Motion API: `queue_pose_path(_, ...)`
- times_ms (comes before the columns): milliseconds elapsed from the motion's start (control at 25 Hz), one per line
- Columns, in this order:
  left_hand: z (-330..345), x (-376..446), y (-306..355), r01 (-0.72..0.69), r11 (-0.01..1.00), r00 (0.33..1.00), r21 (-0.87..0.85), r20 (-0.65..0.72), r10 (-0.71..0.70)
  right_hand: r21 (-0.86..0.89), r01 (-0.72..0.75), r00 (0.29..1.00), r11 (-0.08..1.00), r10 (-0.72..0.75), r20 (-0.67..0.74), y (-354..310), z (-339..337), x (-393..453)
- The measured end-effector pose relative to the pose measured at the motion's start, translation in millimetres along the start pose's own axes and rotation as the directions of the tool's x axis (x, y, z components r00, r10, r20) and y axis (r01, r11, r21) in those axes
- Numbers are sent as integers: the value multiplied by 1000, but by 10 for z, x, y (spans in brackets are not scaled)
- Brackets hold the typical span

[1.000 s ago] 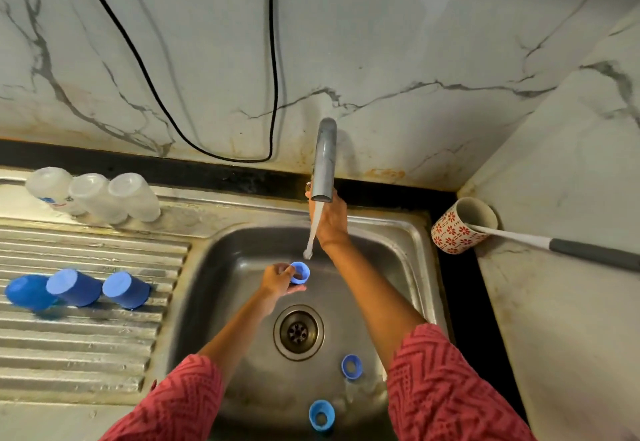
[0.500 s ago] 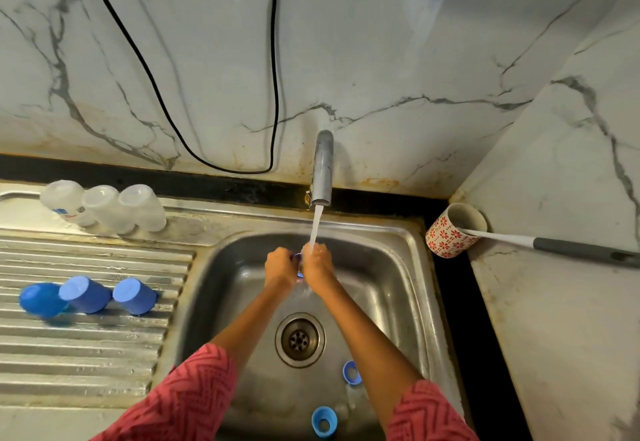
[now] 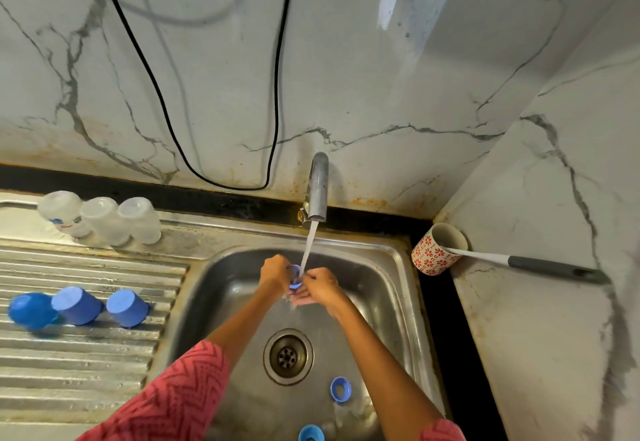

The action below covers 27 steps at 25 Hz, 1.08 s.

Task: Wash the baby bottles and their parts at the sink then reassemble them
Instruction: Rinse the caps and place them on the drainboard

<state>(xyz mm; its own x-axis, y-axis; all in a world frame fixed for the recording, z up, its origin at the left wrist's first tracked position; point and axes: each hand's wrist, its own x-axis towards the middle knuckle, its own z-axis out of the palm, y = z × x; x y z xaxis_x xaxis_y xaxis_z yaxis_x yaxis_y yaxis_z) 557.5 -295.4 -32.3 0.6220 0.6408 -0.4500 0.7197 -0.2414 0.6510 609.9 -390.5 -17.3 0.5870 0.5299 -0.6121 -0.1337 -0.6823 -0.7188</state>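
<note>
Right hand (image 3: 320,284) shifted right, open; left hand (image 3: 275,272) apparently grasps ring (image 3: 294,276) (under tap (image 3: 318,191)).

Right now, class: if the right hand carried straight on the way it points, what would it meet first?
The right hand points left, so it would meet the blue bottle ring gripped by the left hand; it looks almost touching, though depth is unclear.

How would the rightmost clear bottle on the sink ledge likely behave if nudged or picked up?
The rightmost clear bottle looks like thin, empty plastic, so probably light and not fragile. It stands inverted on its narrower mouth, so a sideways push could tip it; being round, it may then roll toward the drainboard. Probably slippery if wet.
</note>
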Motion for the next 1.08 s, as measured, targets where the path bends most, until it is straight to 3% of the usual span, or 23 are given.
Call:
queue_pose_path(80,-55,-35,-72,66,993,998,-98,-4,-66,79,6,1000,997,-8,28,-36,-19,-29)
queue_pose_path(160,-35,-105,-133,194,871,978,-452,154,-138,51,51,998,997,-50,-26,-63,26,-52)
queue_pose_path(240,11,-230,-98,341,569,915,-748,403,-19,-40,128,974,991,-133,-185,-76,63,-73)
queue_pose_path(280,58,-266,-74,396,372,893,-839,447,57,-92,162,946,982,-181,-268,-76,63,-80)
queue_pose_path(360,159,-240,-36,396,46,914,-917,398,75,-208,228,901,951,-287,-326,-72,47,-107)
queue_pose_path(440,231,-178,8,367,-110,930,-924,365,44,-301,263,887,917,-353,-299,-41,42,-144)
queue_pose_path(480,268,-152,20,357,-115,934,-927,354,45,-329,273,888,904,-368,-276,-30,33,-167)
queue_pose_path(560,289,-94,-3,342,-33,940,-939,342,17,-349,292,879,890,-394,-268,-36,10,-213)
queue_pose_path(680,269,-99,-27,342,72,939,-937,343,11,-209,229,900,951,-289,-327,-64,8,-217)
queue_pose_path(800,230,-152,-19,344,101,938,-934,338,-72,-85,141,943,986,-160,-291,-100,117,-230)
queue_pose_path(880,184,-121,-2,359,87,931,-929,350,-101,-36,151,927,988,-154,-343,-191,92,-242)
queue_pose_path(1080,221,-107,80,400,80,916,-913,400,-15,-373,241,883,896,-362,-298,-33,12,-271)
